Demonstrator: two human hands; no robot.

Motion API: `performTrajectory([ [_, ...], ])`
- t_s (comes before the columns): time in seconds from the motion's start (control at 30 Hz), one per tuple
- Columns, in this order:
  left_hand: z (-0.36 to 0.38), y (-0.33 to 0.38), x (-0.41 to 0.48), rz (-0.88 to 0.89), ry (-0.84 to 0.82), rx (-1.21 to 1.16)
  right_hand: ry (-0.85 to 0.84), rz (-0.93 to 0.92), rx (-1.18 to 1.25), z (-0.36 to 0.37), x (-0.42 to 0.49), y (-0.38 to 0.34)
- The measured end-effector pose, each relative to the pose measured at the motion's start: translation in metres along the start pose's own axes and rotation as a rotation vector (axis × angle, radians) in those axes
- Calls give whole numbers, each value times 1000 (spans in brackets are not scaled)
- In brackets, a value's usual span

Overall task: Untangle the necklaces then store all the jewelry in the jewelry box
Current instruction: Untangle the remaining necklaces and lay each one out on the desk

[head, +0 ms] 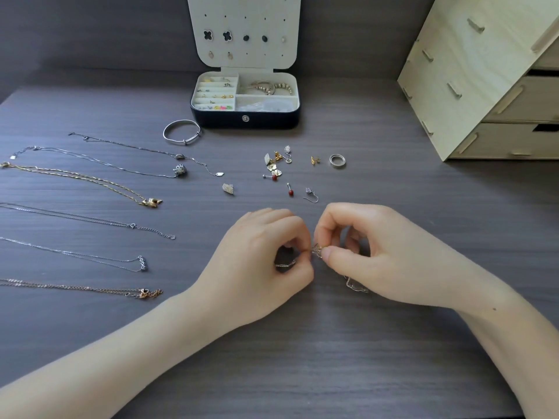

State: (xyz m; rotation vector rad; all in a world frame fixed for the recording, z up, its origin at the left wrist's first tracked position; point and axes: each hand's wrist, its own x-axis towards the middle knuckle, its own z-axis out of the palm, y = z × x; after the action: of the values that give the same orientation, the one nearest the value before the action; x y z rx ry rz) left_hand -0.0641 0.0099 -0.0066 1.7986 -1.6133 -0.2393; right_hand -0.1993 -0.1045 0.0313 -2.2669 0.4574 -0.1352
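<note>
Nearest, both forearms reach in from the lower edge, and the hands meet just above the dark tabletop. The left hand and right hand each pinch, thumb against forefinger, a small gold piece. It is mostly covered by fingertips, and its shape cannot be made out. A bit of chain shows under the right palm and another under the left; whether they join is hidden.

To the left, six necklaces lie in separate rows, the nearer three cut off by the frame edge. Beyond the hands lie loose earrings, a ring and a bangle. Farther back stands the open jewelry box, its tray contents too small to tell. A wooden drawer unit is cropped at right.
</note>
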Motion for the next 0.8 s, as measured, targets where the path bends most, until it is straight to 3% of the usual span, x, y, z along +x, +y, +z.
performTrajectory([
  [0.17,-1,2,1,-81,3,-97,123,-37,236,6,2,-1],
  [0.43,-1,3,2,-172,67,-211,125,31,464,10,5,1],
  [0.8,-14,-3,0,-337,146,-560,-7,71,272,5,4,1],
])
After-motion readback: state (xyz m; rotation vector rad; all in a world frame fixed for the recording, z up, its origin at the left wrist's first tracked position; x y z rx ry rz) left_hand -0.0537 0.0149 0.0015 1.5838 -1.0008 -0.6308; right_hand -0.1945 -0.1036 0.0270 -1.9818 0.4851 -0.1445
